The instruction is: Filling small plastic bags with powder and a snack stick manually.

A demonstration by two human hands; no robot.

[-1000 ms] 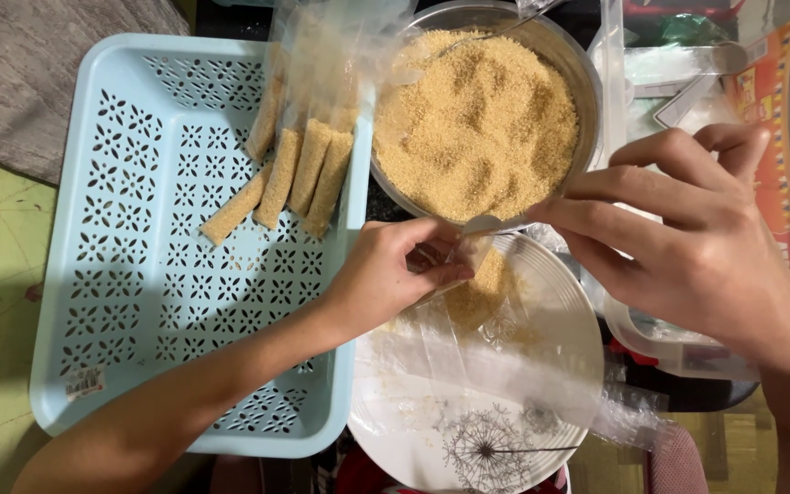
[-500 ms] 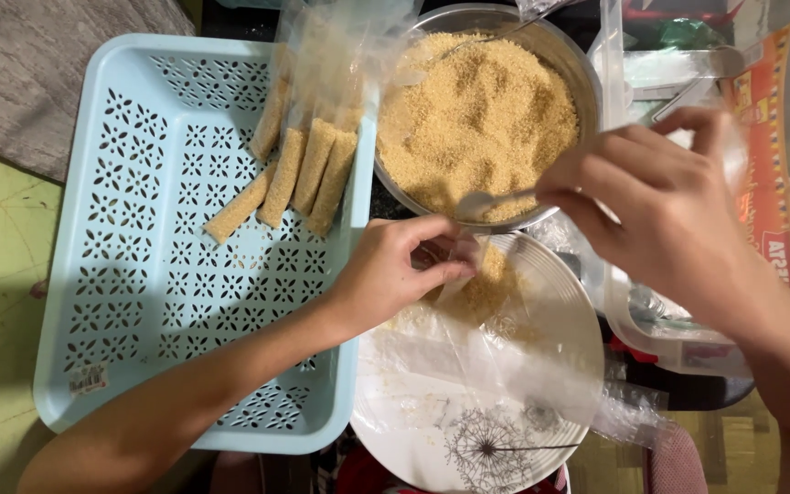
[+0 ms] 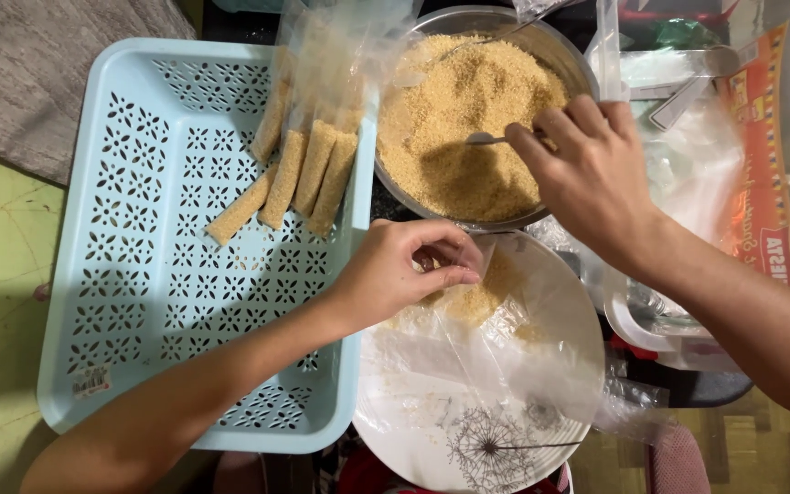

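Holding a spoon (image 3: 486,139) over the bowl (image 3: 555,41) of golden crumbs (image 3: 468,119) at upper centre — right hand (image 3: 592,178), fingers curled round the handle, spoon head just above the crumbs. Pinching the mouth of a clear bag (image 3: 468,302) at frame centre — left hand (image 3: 395,274), fingertips closed on the plastic, some crumbs already inside. Lying flat under the bag, a white plate (image 3: 555,284) with a dandelion print. Resting in the pale blue basket (image 3: 139,274) at left, several crumb-filled sticks (image 3: 299,169).
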